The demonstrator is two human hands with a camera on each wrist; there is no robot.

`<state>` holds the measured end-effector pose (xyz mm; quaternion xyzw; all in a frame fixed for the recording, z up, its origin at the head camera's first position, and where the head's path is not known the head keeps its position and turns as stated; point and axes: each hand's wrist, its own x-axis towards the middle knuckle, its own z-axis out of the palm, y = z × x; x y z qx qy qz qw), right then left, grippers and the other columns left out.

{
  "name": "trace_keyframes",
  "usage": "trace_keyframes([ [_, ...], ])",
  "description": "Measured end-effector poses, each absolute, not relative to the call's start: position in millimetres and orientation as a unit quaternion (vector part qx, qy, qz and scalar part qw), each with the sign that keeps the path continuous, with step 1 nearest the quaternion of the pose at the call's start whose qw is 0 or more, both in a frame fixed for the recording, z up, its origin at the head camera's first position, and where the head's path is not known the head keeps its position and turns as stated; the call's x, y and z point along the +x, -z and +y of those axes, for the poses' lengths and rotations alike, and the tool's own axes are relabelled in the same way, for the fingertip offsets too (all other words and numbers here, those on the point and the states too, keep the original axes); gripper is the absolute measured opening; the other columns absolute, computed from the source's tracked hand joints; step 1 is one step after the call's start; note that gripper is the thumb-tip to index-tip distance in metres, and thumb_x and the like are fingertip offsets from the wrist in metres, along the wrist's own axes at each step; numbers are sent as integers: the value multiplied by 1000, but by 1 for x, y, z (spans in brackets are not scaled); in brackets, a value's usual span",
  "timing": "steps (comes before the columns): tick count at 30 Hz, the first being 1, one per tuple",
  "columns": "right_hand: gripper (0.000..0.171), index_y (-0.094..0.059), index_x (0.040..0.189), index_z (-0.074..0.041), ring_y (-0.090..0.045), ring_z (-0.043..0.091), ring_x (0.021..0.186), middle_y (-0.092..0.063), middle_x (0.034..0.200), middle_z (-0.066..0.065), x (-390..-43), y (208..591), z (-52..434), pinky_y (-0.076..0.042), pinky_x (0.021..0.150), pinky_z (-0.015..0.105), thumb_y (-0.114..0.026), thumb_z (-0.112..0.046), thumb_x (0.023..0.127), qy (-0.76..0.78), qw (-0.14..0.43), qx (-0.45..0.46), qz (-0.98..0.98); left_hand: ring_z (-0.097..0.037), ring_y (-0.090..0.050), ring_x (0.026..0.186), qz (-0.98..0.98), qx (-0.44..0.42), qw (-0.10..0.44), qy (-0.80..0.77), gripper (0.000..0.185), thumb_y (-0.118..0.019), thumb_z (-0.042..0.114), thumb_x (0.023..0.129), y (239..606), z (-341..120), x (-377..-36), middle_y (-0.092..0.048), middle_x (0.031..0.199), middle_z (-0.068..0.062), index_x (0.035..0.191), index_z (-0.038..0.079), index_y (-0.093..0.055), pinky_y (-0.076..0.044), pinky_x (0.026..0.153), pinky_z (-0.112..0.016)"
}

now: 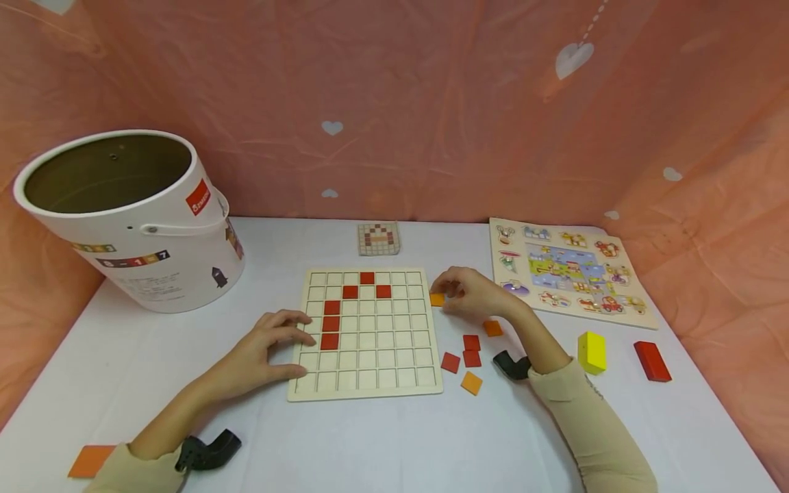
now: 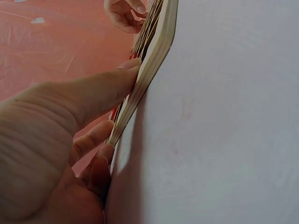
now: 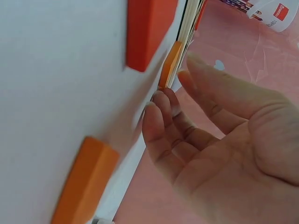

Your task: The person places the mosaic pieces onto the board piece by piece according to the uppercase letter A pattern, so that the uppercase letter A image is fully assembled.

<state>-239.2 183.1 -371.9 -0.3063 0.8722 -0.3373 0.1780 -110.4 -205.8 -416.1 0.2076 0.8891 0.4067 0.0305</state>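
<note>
Setting: children's play corner, staged tabletop. Evidence: table under white cloth (image 1: pixel 382 438); pink fabric backdrop with white hearts (image 1: pixel 431 103) enclosing back and both sides; large white toy-storage bucket (image 1: pixel 132 219), tilted, left; wooden grid board (image 1: pixel 370 335) with red tiles; peg puzzle with vehicle pictures (image 1: pixel 570 270), right; loose yellow block (image 1: pixel 592 352) and red block (image 1: pixel 651 361).

A white cloth-covered worktop (image 1: pixel 394 438) carries a pale wooden grid board (image 1: pixel 370 342) at its middle, with a small patterned card (image 1: pixel 379 239) behind it. A large white cardboard bucket (image 1: pixel 132 219) stands at the far left. At the far right lies a colourful peg puzzle board (image 1: pixel 570 270). Just right of the grid board lie loose red and orange square tiles (image 1: pixel 470 356), then a yellow block (image 1: pixel 592 352) and a red block (image 1: pixel 651 361). An orange tile (image 1: pixel 91 460) lies at the near left corner.
</note>
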Motion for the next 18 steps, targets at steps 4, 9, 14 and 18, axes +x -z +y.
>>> trace_keyframes([
  [4, 36, -62, 119, 3, -55, 29, 98, -61, 108, 13, -238, 369, 190, -48, 88, 41, -73, 2, 85, 332, 198, -302, 872, -27, -39, 129, 888, 209, 29, -409, 35, -88, 25, 75, 417, -206, -110, -52, 135, -3, 106, 21, -72, -33, 104, -49],
  [9, 39, -58, 117, 0, -54, 26, 96, -58, 104, 11, -229, 367, 207, -48, 85, 36, -76, 2, 82, 344, 231, -287, 864, -28, -38, 129, 886, 213, 29, -410, 34, -87, 27, 77, 420, -205, -112, -52, 136, -3, 107, 22, -72, -33, 104, -53],
  [14, 31, -61, 110, -1, -56, 26, 95, -60, 103, 9, -204, 365, 216, -49, 84, 38, -74, 4, 83, 343, 218, -301, 863, -28, -38, 130, 887, 207, 35, -411, 35, -88, 26, 76, 419, -206, -112, -51, 136, -1, 107, 23, -72, -33, 104, -55],
  [18, 30, -63, 112, -3, -57, 23, 98, -61, 107, 5, -181, 366, 219, -49, 88, 38, -72, 4, 84, 326, 209, -315, 866, -29, -38, 131, 885, 208, 37, -416, 35, -88, 25, 75, 419, -207, -112, -51, 136, -2, 107, 22, -72, -32, 105, -56],
])
